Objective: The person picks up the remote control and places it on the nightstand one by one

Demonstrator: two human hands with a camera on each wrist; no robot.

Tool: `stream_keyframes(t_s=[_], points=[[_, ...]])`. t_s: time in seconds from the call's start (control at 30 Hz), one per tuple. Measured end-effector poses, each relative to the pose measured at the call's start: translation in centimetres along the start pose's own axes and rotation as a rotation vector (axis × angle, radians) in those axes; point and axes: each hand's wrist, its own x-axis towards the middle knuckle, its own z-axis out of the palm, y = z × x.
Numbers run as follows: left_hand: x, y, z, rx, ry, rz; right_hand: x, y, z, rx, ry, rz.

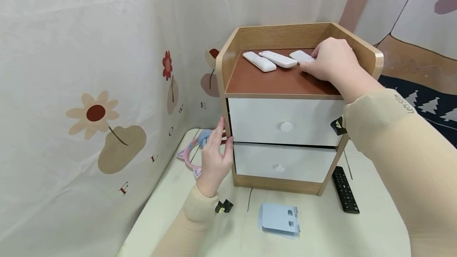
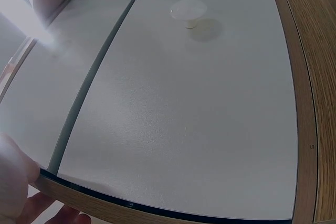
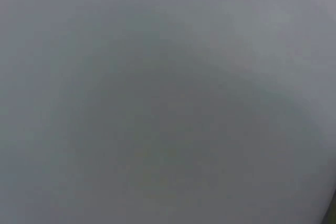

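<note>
Plainly, thumb and fingers of the right hand (image 1: 332,60) pinched a white remote (image 1: 300,56) on the brown top (image 1: 271,84) of the cabinet (image 1: 285,37), near two other white remotes (image 1: 259,62), while the left hand (image 1: 216,162), fingers extended, touched its left edge.

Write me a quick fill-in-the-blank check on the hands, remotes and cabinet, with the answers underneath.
1. Seen from the head camera, the right hand is at the white remote farthest to the ____.
2. In that view, the left hand touches the ____ side of the cabinet.
3. The cabinet has ____ white drawer fronts.
4. The remote control lying on the table is coloured ____.

Missing words: right; left; two; black.
</note>
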Motion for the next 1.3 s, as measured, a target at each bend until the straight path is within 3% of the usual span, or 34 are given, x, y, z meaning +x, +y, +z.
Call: stream_keyframes(t_s=[0.17,0.5,1.0,1.3], points=[[0.1,0.1,0.2,-0.017,0.001,0.002,0.6,0.1,-0.3,-0.007,-0.022,0.01],[0.2,0.2,0.1,-0.011,-0.008,0.007,0.9,0.3,0.6,-0.007,0.068,-0.061],[0.5,-0.2,-0.1,-0.002,0.002,0.011,1.1,-0.4,0.9,0.091,0.06,-0.002],[0.5,-0.2,0.0,-0.008,0.002,0.015,0.9,-0.4,1.0,0.078,0.056,-0.006]])
